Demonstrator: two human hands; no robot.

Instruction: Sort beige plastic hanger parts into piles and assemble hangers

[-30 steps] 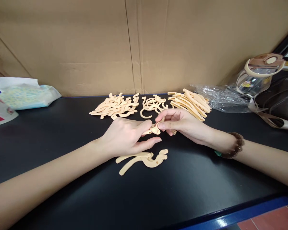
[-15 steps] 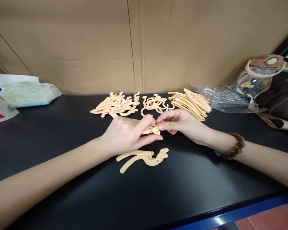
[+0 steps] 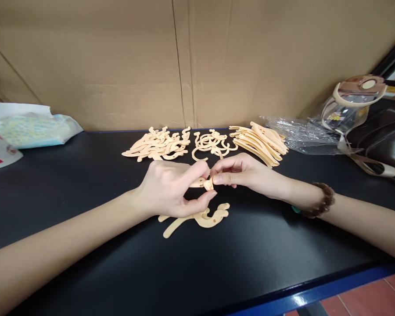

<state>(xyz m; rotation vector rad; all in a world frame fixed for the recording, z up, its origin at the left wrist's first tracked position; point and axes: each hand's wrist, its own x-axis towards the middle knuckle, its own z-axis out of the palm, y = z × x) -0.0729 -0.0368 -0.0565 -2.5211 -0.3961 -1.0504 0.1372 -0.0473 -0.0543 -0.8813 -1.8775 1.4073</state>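
Note:
My left hand [image 3: 171, 186] is closed around a beige plastic hanger piece [image 3: 196, 182], whose holed end shows between thumb and forefinger. At that end sits a small rounded joint [image 3: 208, 184], pinched by my right hand [image 3: 243, 172] between thumb and fingers. Most of the held part is hidden in my left palm. Just below my hands, a folded beige hanger [image 3: 210, 220] with curved arms lies flat on the black table, partly covered by my left hand.
Behind my hands lie a pile of curved hanger pieces [image 3: 158, 144], some hooks [image 3: 213, 142] and a stack of long arms [image 3: 261, 142]. Clear plastic film [image 3: 296, 136], a bottle [image 3: 349, 107] and a dark bag [image 3: 382, 140] stand right. A tissue pack [image 3: 36, 127] is left.
Both hands have shifted slightly left and down with the held piece. My left thumb has lowered, showing more of the small joint and covering more of the folded hanger.

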